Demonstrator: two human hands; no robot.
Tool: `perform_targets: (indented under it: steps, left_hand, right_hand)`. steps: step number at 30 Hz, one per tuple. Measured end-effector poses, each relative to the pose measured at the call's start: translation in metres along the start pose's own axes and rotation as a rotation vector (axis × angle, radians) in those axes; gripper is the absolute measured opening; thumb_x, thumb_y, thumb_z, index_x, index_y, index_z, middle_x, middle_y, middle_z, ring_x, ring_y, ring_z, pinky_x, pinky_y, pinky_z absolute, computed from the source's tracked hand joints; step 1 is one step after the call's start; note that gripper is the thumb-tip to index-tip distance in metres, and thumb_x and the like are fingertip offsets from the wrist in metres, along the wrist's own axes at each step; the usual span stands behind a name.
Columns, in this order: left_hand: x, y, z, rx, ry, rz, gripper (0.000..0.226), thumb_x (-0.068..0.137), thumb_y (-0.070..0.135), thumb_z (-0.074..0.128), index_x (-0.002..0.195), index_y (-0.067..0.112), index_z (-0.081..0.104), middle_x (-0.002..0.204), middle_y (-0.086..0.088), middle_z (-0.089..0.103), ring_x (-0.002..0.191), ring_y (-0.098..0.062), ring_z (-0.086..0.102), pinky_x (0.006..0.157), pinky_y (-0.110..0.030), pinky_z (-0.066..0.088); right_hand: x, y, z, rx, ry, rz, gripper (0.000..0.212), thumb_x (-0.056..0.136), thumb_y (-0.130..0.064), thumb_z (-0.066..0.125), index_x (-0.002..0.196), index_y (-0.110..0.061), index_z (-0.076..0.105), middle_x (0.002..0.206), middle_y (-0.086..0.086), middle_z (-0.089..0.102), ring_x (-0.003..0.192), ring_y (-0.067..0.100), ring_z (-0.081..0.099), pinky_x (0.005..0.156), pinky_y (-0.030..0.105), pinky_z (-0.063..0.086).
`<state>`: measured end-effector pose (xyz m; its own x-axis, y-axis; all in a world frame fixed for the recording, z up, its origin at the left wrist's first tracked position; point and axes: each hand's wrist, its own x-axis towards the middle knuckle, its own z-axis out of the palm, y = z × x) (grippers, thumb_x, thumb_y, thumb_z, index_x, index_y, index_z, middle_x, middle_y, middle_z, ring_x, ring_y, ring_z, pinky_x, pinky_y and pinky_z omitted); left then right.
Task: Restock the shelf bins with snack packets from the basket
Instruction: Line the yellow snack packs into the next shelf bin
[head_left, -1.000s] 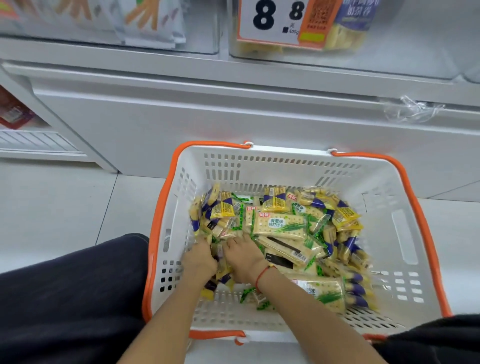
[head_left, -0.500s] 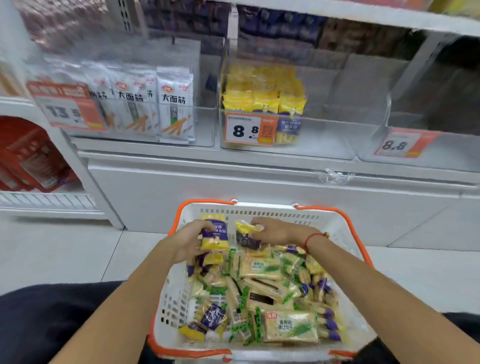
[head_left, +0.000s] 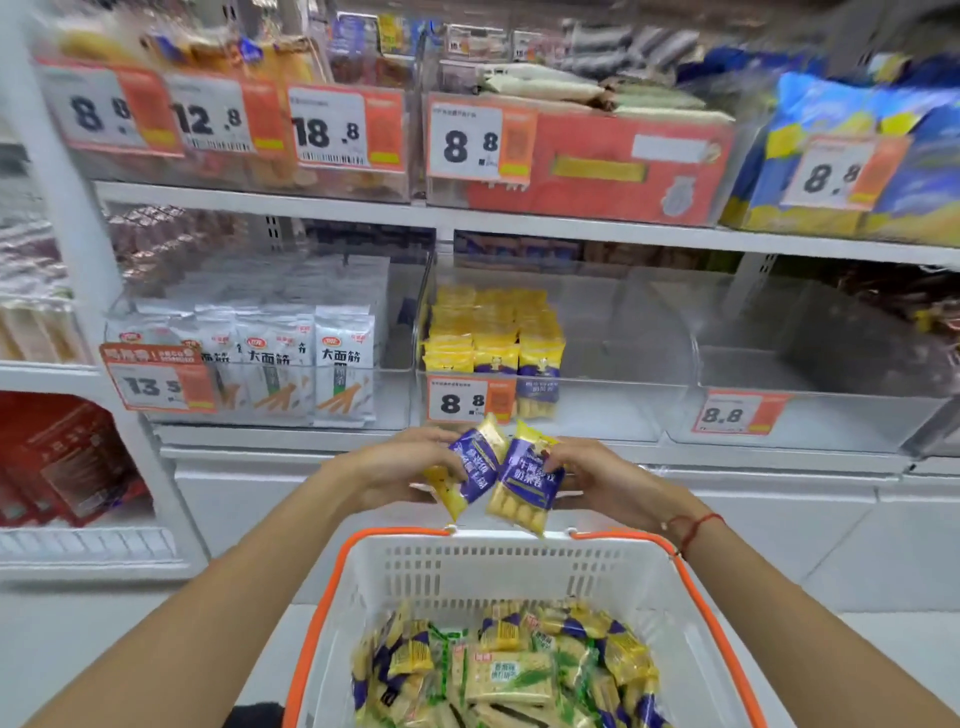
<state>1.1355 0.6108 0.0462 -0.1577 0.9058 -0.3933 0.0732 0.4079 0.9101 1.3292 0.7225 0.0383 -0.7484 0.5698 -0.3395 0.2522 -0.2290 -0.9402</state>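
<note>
head view: i see my left hand (head_left: 395, 470) and right hand (head_left: 602, 480) each pinching a snack packet (head_left: 467, 467) above the basket (head_left: 509, 566).

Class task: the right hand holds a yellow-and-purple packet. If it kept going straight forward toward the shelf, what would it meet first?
Probably the clear bin with matching yellow packets, at its front wall; depth is uncertain.
</note>
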Motion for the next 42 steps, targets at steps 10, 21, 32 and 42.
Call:
perform_targets:
  steps: [10,21,32,42]
  left_hand:
    - [0.018,0.084,-0.022,0.104,0.297,0.383,0.041,0.083,-0.001,0.067,0.119,0.019,0.063,0.103,-0.005,0.069,0.085,-0.012,0.063,0.063,-0.012,0.047]
    - [0.080,0.139,-0.020,0.647,0.269,0.437,0.033,0.089,0.012,0.066,0.121,0.008,0.060,0.126,-0.014,0.060,0.118,-0.026,0.056,0.099,-0.043,0.046]
    - [0.119,0.108,-0.024,0.994,0.190,0.259,0.048,0.087,0.023,0.070,0.131,0.012,0.056,0.140,-0.003,0.051,0.123,-0.021,0.052,0.101,-0.032,0.042]
    - [0.114,0.106,-0.012,1.168,0.409,0.369,0.010,0.077,0.032,0.078,0.079,0.030,0.068,0.110,0.009,0.064,0.093,-0.013,0.056,0.071,-0.029,0.041]
  right_hand:
    - [0.017,-0.054,-0.031,0.285,0.323,-0.397,0.014,0.090,-0.001,0.053,0.095,-0.014,0.056,0.091,0.004,0.067,0.080,0.018,0.066,0.079,0.032,0.056]
    - [0.054,-0.085,-0.068,-0.156,0.434,-0.581,0.024,0.094,0.000,0.052,0.114,-0.015,0.048,0.103,0.006,0.060,0.095,0.014,0.060,0.059,0.019,0.056]
    - [0.105,-0.075,-0.069,-0.686,0.480,-0.383,0.021,0.082,-0.013,0.072,0.103,-0.013,0.067,0.105,0.003,0.065,0.101,0.022,0.062,0.089,0.031,0.049]
    - [0.105,-0.076,-0.066,-0.963,0.561,-0.151,0.028,0.076,-0.024,0.079,0.103,-0.018,0.071,0.115,0.006,0.064,0.107,0.024,0.059,0.094,0.033,0.048]
